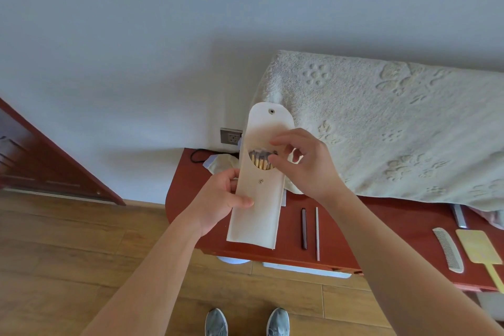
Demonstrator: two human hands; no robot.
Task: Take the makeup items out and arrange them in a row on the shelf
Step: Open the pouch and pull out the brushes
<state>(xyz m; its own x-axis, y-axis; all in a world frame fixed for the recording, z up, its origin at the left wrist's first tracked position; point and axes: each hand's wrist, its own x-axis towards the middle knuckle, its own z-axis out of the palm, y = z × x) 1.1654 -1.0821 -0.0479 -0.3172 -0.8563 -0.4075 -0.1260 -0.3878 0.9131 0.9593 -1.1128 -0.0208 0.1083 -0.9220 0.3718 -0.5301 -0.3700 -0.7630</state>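
Observation:
My left hand (222,196) grips a long cream fabric pouch (259,215) by its left edge and holds it upright above the red-brown shelf (381,226). The pouch flap is open, its snap showing at the top. Several makeup brushes (260,159) with gold ferrules show in the pouch mouth. My right hand (302,163) is at that opening, thumb and fingers curled at the brush tips; whether it pinches a brush is not clear. On the shelf lie a dark slim pencil (304,228) and a thin pale stick (317,233), side by side.
A cream embossed towel (395,128) covers something bulky at the shelf's back right. A white comb (448,249) and a yellow hand mirror (480,248) lie at the right. A wall socket (230,136), a black cable and a crumpled cloth (221,162) sit behind the pouch. Wooden floor lies below.

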